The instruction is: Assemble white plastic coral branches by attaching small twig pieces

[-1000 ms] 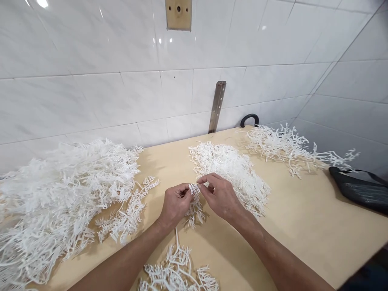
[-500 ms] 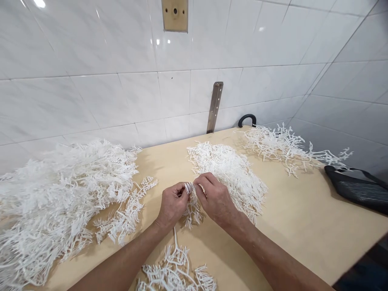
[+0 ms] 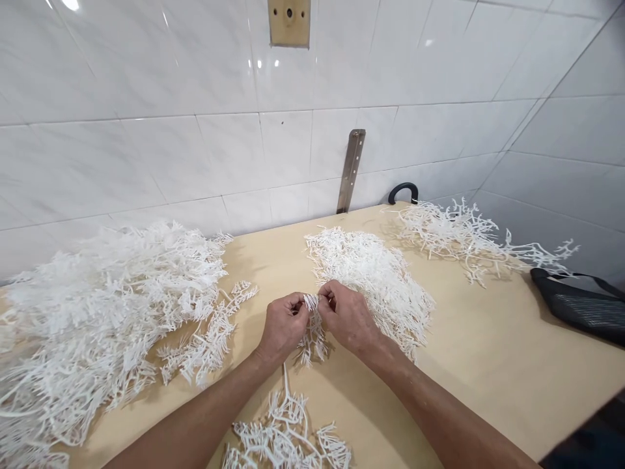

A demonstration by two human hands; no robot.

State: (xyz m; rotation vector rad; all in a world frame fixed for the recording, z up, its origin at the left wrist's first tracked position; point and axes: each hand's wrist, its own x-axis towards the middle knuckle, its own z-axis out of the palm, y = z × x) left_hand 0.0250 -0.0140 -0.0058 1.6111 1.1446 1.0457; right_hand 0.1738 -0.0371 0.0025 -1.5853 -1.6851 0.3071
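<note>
Above tan table bearing white piles, left hand, right hand, fingers pinched on sprig

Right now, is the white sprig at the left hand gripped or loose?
Gripped: the left hand pinches the white sprig between thumb and fingers, its tips poking toward the right hand.
</note>
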